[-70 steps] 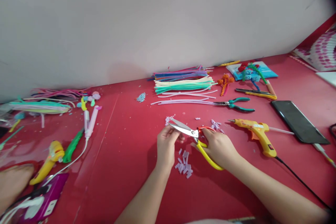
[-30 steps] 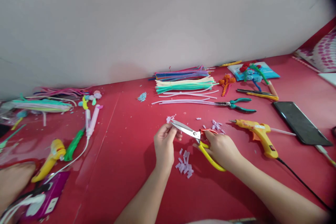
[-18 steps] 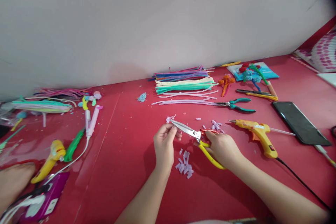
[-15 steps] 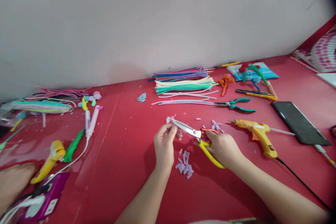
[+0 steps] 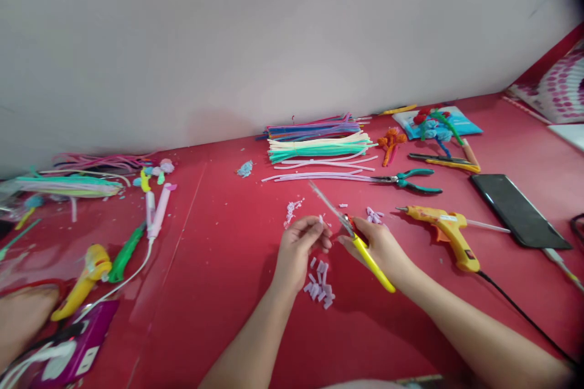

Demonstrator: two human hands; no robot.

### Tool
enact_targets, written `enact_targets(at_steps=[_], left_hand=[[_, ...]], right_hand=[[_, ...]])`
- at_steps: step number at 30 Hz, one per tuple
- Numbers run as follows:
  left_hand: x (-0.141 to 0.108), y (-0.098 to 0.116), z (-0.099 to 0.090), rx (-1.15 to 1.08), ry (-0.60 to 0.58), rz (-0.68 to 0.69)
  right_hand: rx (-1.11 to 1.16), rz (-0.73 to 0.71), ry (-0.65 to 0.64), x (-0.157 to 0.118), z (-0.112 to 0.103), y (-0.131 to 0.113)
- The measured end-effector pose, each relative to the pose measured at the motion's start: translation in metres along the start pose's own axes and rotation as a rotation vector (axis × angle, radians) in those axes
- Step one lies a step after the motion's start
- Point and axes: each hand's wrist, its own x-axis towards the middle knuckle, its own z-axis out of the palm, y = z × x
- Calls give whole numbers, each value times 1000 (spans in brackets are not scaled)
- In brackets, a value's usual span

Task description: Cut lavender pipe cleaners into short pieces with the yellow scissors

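My right hand (image 5: 376, 246) is wrapped round yellow-handled scissors (image 5: 373, 264), their blades pointing up and to the left. Between the thumb and fingers of my left hand (image 5: 301, 246) is a short lilac pipe cleaner piece (image 5: 321, 219), just left of the blades. Below my left hand lies a pile of cut lilac pieces (image 5: 321, 287). A smaller group of lilac pieces (image 5: 374, 215) sits beyond my right hand. Fine lilac fluff (image 5: 292, 211) is scattered on the red table (image 5: 219, 292) past my left fingertips.
Behind are pipe cleaner bundles (image 5: 319, 149) and teal-handled pliers (image 5: 410, 181). To the right lie a yellow glue gun (image 5: 444, 231) and a phone (image 5: 515, 209). At left are another glue gun (image 5: 86, 279), a pink-and-white corded tool (image 5: 159, 213) and another person's arm (image 5: 27, 322).
The scissors have turned, their blades swinging up and away from my left fingertips. My left hand has shifted slightly right and nearer, and the lilac piece now shows above its fingers.
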Motion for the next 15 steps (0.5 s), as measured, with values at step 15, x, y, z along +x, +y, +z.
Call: enact_targets(at_steps=[15], left_hand=[[-9, -1, 8, 300, -213, -67]], right_hand=[[435, 12, -11, -1, -8, -12]])
